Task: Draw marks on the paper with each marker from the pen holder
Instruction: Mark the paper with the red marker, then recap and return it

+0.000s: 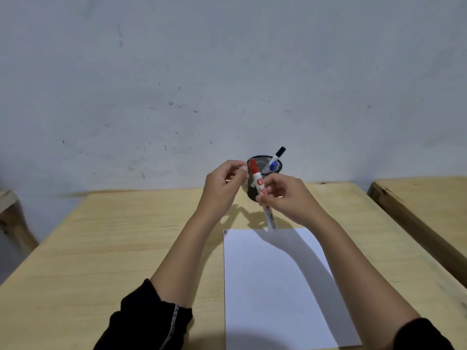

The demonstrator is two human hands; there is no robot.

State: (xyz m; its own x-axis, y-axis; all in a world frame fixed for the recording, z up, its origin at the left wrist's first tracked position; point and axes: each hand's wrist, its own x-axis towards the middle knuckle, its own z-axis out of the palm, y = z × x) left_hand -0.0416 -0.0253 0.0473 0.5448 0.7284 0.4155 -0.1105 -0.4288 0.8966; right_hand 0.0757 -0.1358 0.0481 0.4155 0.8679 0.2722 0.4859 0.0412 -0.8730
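Note:
My right hand point(283, 198) grips the white barrel of a red-capped marker point(258, 180), held upright above the table. Its lower end sticks out under the hand, just over the paper's top edge. My left hand point(222, 183) is curled with thumb and forefinger pinched at the left side of the red cap; whether they grip the cap is unclear. Behind both hands stands a black mesh pen holder point(265, 160) holding a black-capped marker point(280, 151) and a blue-capped marker point(272, 166). White paper point(273, 286) lies below, with small black marks point(225, 231) at its top left corner.
Everything sits on a light wooden table point(126, 236) against a grey scuffed wall point(227, 84). A second wooden table point(417, 198) stands apart at the right, and a wooden piece point(10, 210) shows at the left edge.

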